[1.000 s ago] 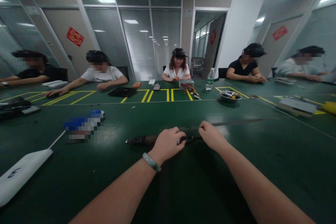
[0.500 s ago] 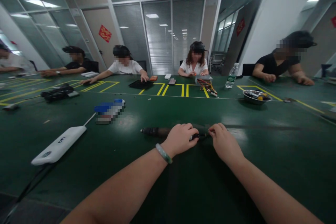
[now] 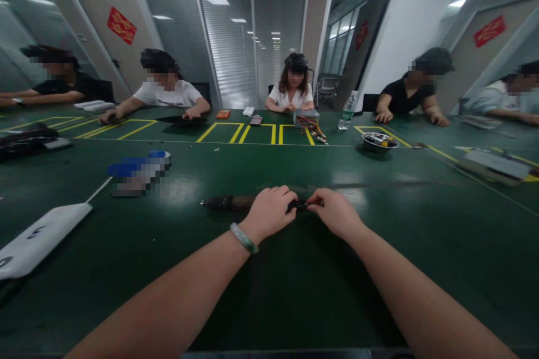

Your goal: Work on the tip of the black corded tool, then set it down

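Observation:
A long dark tool with a metal tip (image 3: pixel 229 203) lies on the green table, its tip pointing left. My left hand (image 3: pixel 272 210), with a pale green bangle (image 3: pixel 244 238) at the wrist, is wrapped round the tool's right part. Just right of it, my right hand (image 3: pixel 334 212) pinches a small dark piece at the tool's right end; the piece is too small to name. The fingertips of both hands are close together, and the left palm hides part of the tool.
A white power bank (image 3: pixel 46 235) with a cable lies at the left, near a blue-and-grey blurred object (image 3: pixel 141 173). Farther back are a metal bowl (image 3: pixel 379 142), a water bottle (image 3: pixel 347 111) and a box with coloured wires (image 3: pixel 306 118). Several people sit across the table (image 3: pixel 236 291).
The view has turned to the right, so things appear farther left. The right hand's fingertips are now nearer the left hand. Both hands keep their grip.

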Tool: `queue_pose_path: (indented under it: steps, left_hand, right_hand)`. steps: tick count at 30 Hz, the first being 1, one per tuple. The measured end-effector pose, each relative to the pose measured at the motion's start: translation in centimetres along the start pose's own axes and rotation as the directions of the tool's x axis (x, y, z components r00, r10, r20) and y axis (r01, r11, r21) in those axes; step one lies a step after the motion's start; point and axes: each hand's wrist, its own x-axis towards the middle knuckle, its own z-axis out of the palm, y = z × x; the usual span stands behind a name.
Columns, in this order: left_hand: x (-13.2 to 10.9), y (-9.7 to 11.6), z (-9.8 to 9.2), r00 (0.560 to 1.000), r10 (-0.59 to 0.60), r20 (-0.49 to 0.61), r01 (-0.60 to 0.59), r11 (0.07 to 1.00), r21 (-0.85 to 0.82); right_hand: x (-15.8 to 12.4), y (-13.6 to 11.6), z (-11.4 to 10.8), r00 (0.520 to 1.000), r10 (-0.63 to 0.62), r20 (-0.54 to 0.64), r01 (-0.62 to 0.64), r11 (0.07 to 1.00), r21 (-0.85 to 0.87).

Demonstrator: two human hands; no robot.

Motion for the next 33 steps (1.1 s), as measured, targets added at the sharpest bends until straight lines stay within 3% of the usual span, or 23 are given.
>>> queue_pose_path:
  steps: [16,26,33]
  left_hand:
    - [0.7,0.7,0.8,0.999,0.030,0.018,-0.030,0.999,0.039]
    - [0.5,0.1,0.7,0.998,0.061,-0.001,-0.061,0.998,-0.007]
    - [0.6,-0.1,0.7,0.997,0.078,-0.005,-0.078,0.997,0.002]
  right_hand:
    - [0.1,0.7,1.3,0.999,0.018,-0.034,-0.018,1.000,0.023]
    - [0.3,1.5,2.1,0.988,-0.104,-0.115,0.120,0.982,0.147]
    - [-0.2,1.2,1.8,0.974,-0.190,-0.126,0.203,0.975,0.095]
